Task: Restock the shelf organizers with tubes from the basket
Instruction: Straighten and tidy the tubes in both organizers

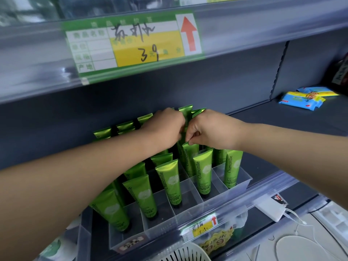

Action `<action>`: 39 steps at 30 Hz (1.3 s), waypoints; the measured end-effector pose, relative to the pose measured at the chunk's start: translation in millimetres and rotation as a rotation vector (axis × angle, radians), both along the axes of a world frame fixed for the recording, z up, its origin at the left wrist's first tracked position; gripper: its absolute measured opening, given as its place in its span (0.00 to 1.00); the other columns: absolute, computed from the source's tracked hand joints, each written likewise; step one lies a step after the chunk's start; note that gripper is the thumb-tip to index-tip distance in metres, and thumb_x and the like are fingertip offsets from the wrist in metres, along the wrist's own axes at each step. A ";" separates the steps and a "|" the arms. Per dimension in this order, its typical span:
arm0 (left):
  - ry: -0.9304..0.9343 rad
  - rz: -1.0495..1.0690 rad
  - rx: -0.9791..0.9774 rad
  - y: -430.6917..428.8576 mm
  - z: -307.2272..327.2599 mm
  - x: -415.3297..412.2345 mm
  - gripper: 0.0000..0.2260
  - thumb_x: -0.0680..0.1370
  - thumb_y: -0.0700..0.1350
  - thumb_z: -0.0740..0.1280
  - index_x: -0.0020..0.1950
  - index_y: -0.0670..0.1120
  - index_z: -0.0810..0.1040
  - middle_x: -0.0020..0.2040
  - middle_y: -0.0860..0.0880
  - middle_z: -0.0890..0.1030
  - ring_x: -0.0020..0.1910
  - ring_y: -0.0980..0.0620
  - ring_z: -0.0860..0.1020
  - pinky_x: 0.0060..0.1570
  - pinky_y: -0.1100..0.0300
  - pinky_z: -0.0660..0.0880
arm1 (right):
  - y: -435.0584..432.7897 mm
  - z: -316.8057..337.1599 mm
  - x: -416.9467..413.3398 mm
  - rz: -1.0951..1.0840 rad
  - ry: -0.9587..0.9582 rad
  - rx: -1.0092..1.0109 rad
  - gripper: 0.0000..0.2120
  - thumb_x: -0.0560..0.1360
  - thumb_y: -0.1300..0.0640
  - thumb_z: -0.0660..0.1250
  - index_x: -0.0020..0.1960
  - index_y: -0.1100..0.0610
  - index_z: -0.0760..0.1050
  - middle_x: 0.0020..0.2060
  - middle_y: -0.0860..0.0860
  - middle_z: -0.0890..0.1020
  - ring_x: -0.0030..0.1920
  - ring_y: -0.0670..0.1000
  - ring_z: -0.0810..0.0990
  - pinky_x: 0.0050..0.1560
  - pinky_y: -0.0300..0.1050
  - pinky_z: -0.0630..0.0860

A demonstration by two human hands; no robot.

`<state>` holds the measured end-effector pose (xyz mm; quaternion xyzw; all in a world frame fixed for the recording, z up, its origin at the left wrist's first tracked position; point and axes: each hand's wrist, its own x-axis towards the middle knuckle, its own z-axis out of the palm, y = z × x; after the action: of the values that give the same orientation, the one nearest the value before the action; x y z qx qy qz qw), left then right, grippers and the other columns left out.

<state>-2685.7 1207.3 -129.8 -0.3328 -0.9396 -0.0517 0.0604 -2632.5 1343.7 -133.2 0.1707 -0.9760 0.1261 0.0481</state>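
Note:
Several green "Chamomile" tubes (170, 180) stand cap-down in a clear plastic shelf organizer (199, 208) with dividers on the dark shelf. Both my hands reach into its back rows. My left hand (165, 129) curls its fingers round upright tubes at the rear; their crimped green ends (185, 111) poke out above it. My right hand (211, 130) pinches the top edge of one tube (189, 159) between thumb and fingers. Only the white slotted rim of the basket (185, 253) shows at the bottom edge.
An upper shelf edge with a green and yellow price label (131, 44) hangs just above my hands. Blue wipe packs (301, 99) lie on the shelf to the right. A white power bank (270, 209) with a cable rests on the shelf lip. A small price tag (204, 226) sits below the organizer.

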 end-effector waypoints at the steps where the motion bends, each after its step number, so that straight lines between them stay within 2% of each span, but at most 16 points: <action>1: 0.002 -0.004 0.002 -0.2 -0.3 -0.3 0.02 0.71 0.43 0.71 0.43 0.47 0.82 0.44 0.44 0.81 0.46 0.41 0.80 0.44 0.55 0.77 | -0.1 -0.1 0.4 0.004 0.003 0.009 0.07 0.73 0.59 0.69 0.50 0.54 0.83 0.45 0.49 0.85 0.45 0.48 0.80 0.48 0.42 0.73; 10: -0.004 -0.021 0.013 -1.9 -0.4 0.3 0.03 0.70 0.43 0.70 0.42 0.47 0.82 0.42 0.45 0.82 0.45 0.43 0.80 0.43 0.55 0.77 | 0.6 0.5 4.4 0.008 -0.006 0.012 0.07 0.73 0.58 0.69 0.49 0.55 0.83 0.43 0.51 0.84 0.43 0.50 0.80 0.47 0.46 0.74; 14: -0.015 -0.032 0.020 -3.3 1.4 2.2 0.04 0.70 0.44 0.71 0.43 0.47 0.83 0.43 0.46 0.83 0.46 0.45 0.80 0.46 0.55 0.77 | 3.8 3.5 7.4 -0.002 -0.030 -0.021 0.08 0.72 0.56 0.70 0.51 0.54 0.83 0.43 0.50 0.84 0.43 0.48 0.80 0.49 0.44 0.75; 17: -0.026 -0.026 0.028 -5.5 2.7 3.7 0.04 0.70 0.44 0.72 0.44 0.48 0.83 0.45 0.47 0.83 0.47 0.46 0.80 0.47 0.56 0.77 | 9.1 6.8 11.3 -0.018 -0.019 -0.056 0.09 0.72 0.54 0.71 0.51 0.53 0.82 0.44 0.48 0.84 0.41 0.44 0.77 0.48 0.38 0.74; 21: -0.045 -0.014 0.034 -9.2 6.4 4.9 0.07 0.71 0.44 0.73 0.47 0.47 0.83 0.47 0.46 0.83 0.47 0.47 0.80 0.49 0.56 0.77 | 18.6 13.0 16.1 -0.044 0.011 -0.116 0.07 0.71 0.54 0.72 0.49 0.53 0.83 0.43 0.47 0.84 0.37 0.39 0.76 0.38 0.24 0.68; 23: -0.058 -0.015 0.022 -11.4 9.8 6.0 0.09 0.71 0.44 0.73 0.50 0.45 0.83 0.48 0.45 0.83 0.48 0.46 0.81 0.50 0.55 0.77 | 25.0 17.3 18.7 -0.063 0.024 -0.141 0.06 0.72 0.54 0.71 0.48 0.52 0.83 0.42 0.46 0.84 0.35 0.37 0.76 0.37 0.20 0.66; 27: -0.032 -0.009 0.039 -13.7 19.7 14.8 0.06 0.71 0.41 0.71 0.48 0.45 0.83 0.46 0.44 0.83 0.47 0.44 0.81 0.49 0.53 0.78 | 39.1 23.8 26.8 -0.088 0.026 -0.168 0.05 0.73 0.53 0.70 0.47 0.50 0.83 0.41 0.43 0.84 0.35 0.32 0.76 0.37 0.20 0.66; 31: 0.026 -0.054 0.132 -10.3 26.9 38.0 0.04 0.72 0.42 0.68 0.44 0.48 0.82 0.42 0.49 0.83 0.45 0.47 0.81 0.48 0.55 0.77 | 52.8 25.3 40.1 -0.103 0.019 -0.215 0.04 0.73 0.52 0.70 0.44 0.48 0.83 0.36 0.38 0.81 0.35 0.28 0.76 0.37 0.21 0.68; 35: 0.019 -0.136 0.088 0.2 21.4 62.2 0.04 0.74 0.47 0.67 0.43 0.49 0.81 0.40 0.52 0.82 0.44 0.50 0.80 0.47 0.56 0.77 | 64.2 20.1 52.9 -0.107 -0.089 -0.155 0.06 0.71 0.49 0.71 0.47 0.48 0.82 0.39 0.41 0.83 0.38 0.33 0.78 0.41 0.28 0.73; 39: 0.004 -0.142 -0.036 7.7 10.8 66.8 0.08 0.75 0.49 0.66 0.42 0.46 0.80 0.40 0.48 0.82 0.43 0.47 0.79 0.46 0.53 0.78 | 67.8 11.4 58.5 -0.103 -0.153 -0.048 0.09 0.71 0.53 0.72 0.51 0.49 0.82 0.42 0.44 0.83 0.39 0.38 0.78 0.45 0.35 0.76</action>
<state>-2618.8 1215.0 -119.0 -0.3998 -0.9143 -0.0382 0.0525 -2574.0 1411.5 -121.7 0.1091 -0.9810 0.1597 -0.0161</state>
